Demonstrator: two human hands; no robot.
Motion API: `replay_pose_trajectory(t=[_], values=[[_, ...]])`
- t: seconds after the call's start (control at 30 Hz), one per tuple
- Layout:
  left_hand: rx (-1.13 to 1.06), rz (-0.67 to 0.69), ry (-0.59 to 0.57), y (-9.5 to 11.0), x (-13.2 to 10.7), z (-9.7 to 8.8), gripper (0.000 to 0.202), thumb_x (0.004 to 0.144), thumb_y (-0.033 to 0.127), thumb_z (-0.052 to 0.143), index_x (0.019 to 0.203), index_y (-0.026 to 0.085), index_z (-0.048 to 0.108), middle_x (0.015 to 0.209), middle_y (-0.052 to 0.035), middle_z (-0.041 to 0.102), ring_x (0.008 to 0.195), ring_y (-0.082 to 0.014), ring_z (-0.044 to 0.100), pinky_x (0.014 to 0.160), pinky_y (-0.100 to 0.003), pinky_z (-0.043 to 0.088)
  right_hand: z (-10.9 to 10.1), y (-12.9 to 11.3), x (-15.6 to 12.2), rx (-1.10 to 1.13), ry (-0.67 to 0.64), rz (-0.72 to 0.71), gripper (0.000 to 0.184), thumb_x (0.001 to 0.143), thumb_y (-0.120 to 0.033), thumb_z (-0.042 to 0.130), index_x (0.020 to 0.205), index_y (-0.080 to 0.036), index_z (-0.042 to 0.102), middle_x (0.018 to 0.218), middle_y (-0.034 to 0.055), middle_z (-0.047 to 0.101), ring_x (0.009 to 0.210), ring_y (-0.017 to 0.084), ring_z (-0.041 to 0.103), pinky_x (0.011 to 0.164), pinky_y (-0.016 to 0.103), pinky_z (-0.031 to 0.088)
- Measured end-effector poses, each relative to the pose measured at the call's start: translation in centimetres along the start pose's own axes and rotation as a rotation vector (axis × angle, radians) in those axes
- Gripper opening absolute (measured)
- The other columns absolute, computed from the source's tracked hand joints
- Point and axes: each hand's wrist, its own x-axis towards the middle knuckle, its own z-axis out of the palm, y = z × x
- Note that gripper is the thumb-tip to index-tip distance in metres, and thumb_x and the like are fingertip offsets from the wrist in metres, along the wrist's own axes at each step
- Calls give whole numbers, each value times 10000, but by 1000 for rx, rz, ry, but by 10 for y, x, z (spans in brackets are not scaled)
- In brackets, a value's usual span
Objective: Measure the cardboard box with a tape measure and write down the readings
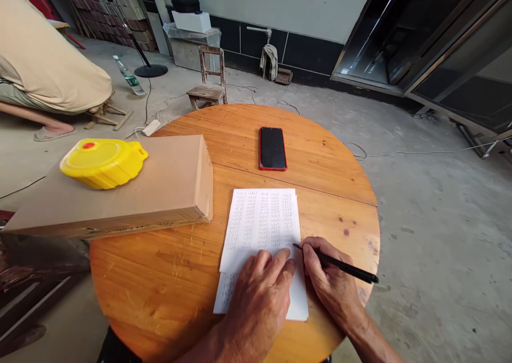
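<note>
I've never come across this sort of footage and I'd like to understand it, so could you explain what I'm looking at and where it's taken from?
There's no machine here, just someone working bare-handed. The one picture comes from a camera on that person's head, looking forward and down. The left hand rests on the white paper sheets, which carry rows of small writing. The right hand has a black pen in its grip, tip near the top sheet's right edge. On the round wooden table also lie a red-edged phone and a cardboard box, with a yellow plastic object on top.
</note>
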Motion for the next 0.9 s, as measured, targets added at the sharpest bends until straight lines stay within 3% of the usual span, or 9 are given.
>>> replay_pose_trajectory(t=[0.4, 0.63, 0.77, 0.9], values=[[-16, -1, 3, 0, 0, 1, 461, 847, 18, 501, 1272, 182, 569, 1287, -22, 646, 921, -244, 562, 754, -422, 522, -1, 2, -2, 19, -22, 2, 218, 944, -284, 505, 813, -178, 643, 514, -31, 550, 419, 126, 503, 416, 232, 426], [-5, -8, -4, 0, 0, 1, 446, 840, 16, 501, 1250, 179, 571, 1284, -27, 646, 930, -240, 560, 771, -407, 516, -2, 7, -4, 208, -57, 130, 238, 949, -348, 549, 793, -194, 642, 518, -36, 546, 457, 120, 492, 449, 225, 409], [4, -5, -18, -1, 2, 0, 402, 845, 21, 500, 1195, 195, 596, 1270, -23, 655, 910, -239, 567, 762, -402, 514, -1, 11, -2, 430, 115, 222, 241, 957, -411, 570, 841, -209, 633, 509, -54, 544, 467, 112, 487, 476, 218, 401], [4, -11, -37, 0, 2, -1, 359, 881, 58, 501, 1192, 202, 608, 1297, -20, 648, 952, -249, 575, 793, -418, 518, 0, 10, 0, 439, 188, 219, 231, 939, -430, 590, 899, -209, 639, 534, -53, 552, 500, 117, 492, 504, 225, 404]])
